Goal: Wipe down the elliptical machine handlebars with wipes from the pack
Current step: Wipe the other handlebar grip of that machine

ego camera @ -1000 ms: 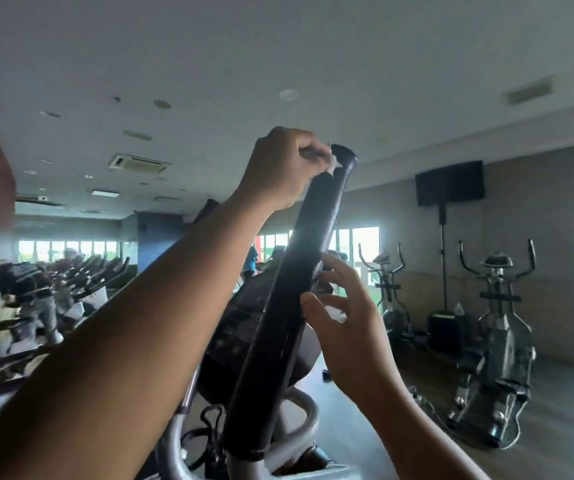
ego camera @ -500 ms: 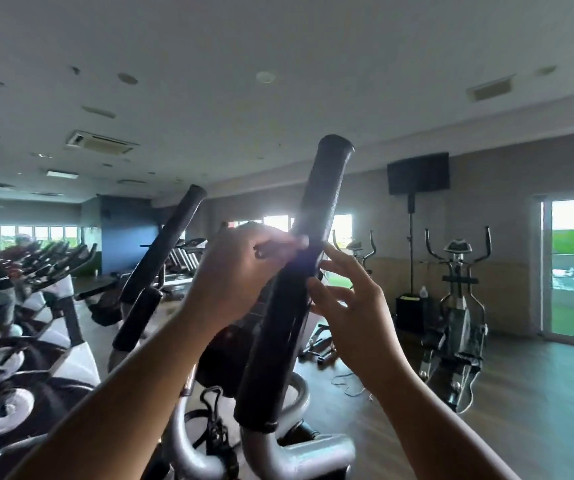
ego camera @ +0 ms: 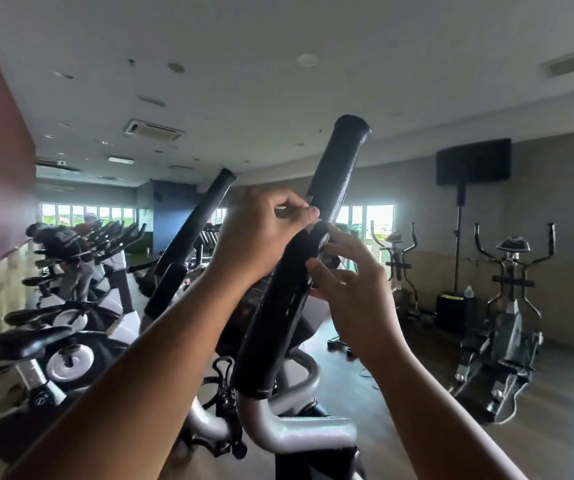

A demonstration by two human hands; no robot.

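The black foam right handlebar point(ego camera: 334, 181) of the elliptical rises slanted in the centre. My left hand point(ego camera: 261, 233) is curled against its middle from the left and pinches a wipe point(ego camera: 281, 208), of which only a pale sliver shows between thumb and fingers. My right hand point(ego camera: 351, 285) touches the bar's right side just below, fingers spread and relaxed, thumb tip at the bar's edge. The left handlebar point(ego camera: 195, 226) stands free behind my left forearm. The wipe pack is not in view.
The silver frame tubes point(ego camera: 278, 427) and cables point(ego camera: 224, 386) sit below the grip. A row of exercise bikes point(ego camera: 70, 344) runs along the left wall, with a person point(ego camera: 67, 244) on one. Two ellipticals point(ego camera: 507, 306) and a speaker stand point(ego camera: 458, 244) are at the right.
My left hand slid with the wipe from the top of the right handlebar down to its middle. My right hand stayed against the bar's right side. The view turned.
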